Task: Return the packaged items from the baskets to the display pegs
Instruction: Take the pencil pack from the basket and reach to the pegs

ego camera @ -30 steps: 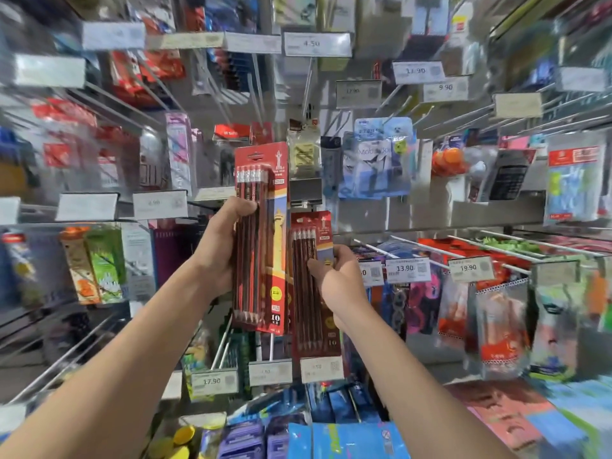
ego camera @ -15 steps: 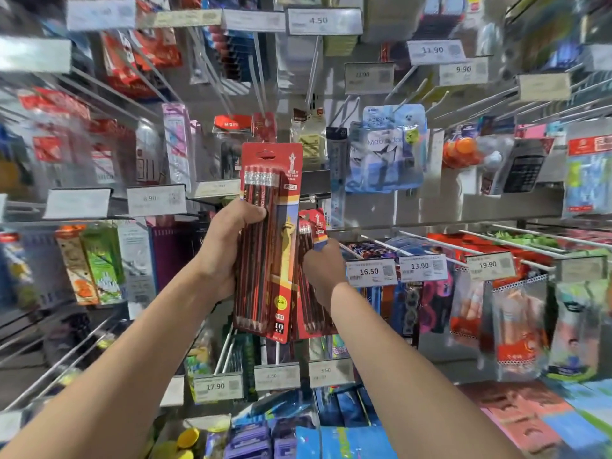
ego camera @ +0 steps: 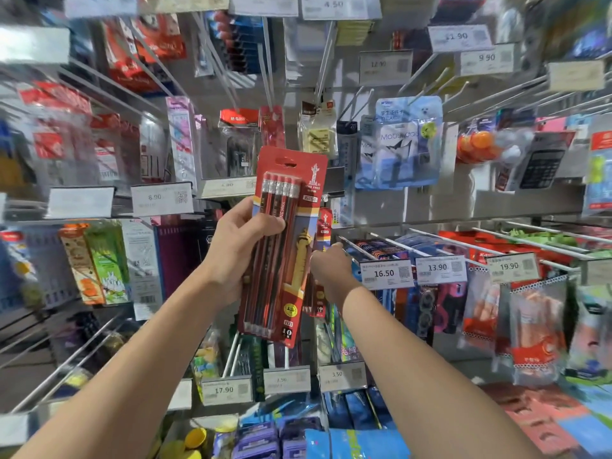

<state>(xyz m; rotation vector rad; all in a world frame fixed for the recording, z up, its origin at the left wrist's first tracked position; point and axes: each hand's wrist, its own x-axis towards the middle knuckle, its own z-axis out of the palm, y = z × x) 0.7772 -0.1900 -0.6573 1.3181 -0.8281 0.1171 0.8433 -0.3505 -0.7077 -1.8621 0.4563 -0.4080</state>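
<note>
— What's filling your screen?

— Mostly the display wall [ego camera: 496,207], grey, with white pegs [ego camera: 440,246] sticking out toward me and packets hanging all over it. The edges are blurred, so I'll leave those alone.

— And the arms?

— Both are bare, reaching up from the bottom corners and meeting mid-frame.

— Where's the item?

— I have two. The big pencil pack [ego camera: 291,260], a red card with a row of dark pencils, stands upright and slightly tilted in front of the wall, off any peg. My left hand [ego camera: 235,250] grips it from the left, thumb on the front and fingers wrapped behind.

— The second?

— A smaller pencil pack [ego camera: 325,223] with the same red card, mostly hidden behind the big one. My right hand [ego camera: 331,270] has its back to me, fingers curled onto that pack's right edge; the tips are out of sight. I cannot tell whether it hangs on a peg.

— Anything close by?

— Just right of that hand, a price tag [ego camera: 385,273] reading 16.50 sits on a peg end. Below the packs another tag [ego camera: 341,376] reads 3.50.
</note>
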